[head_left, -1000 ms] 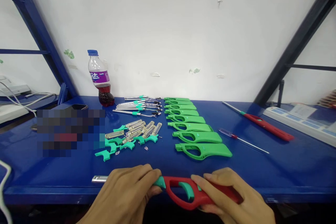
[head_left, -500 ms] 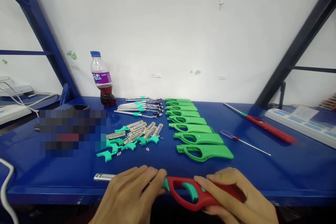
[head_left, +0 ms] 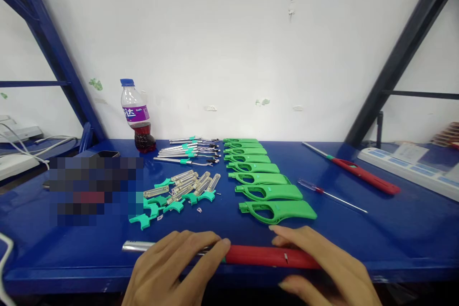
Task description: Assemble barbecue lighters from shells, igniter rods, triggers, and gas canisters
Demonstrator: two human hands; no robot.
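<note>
A red long-necked lighter [head_left: 256, 255] with a silver metal tube lies level along the table's front edge, its narrow side turned up. My left hand [head_left: 179, 265] is closed around the tube near the red body, thumb and fingers pressed on it. My right hand [head_left: 333, 267] is spread around the rear of the red handle, thumb below and fingers above, apart from its sides; the handle's end is hidden behind the hand. Beyond, green lighter shells [head_left: 283, 211] lie in a column. Clear fuel tanks [head_left: 186, 184] and teal triggers [head_left: 174, 206] are heaped to their left.
Silver tubes with wires [head_left: 182, 160] lie at the back. A screwdriver [head_left: 333, 196] and another red lighter [head_left: 366, 174] lie on the right, before a white power strip [head_left: 394, 165]. A drink bottle [head_left: 138, 122] stands back left, near a pixelated patch. Blue frame posts rise at both sides.
The red lighter has been rolled about its length, so its trigger and loop no longer face me. My right fingers have loosened and spread off the handle; my left hand keeps its hold.
</note>
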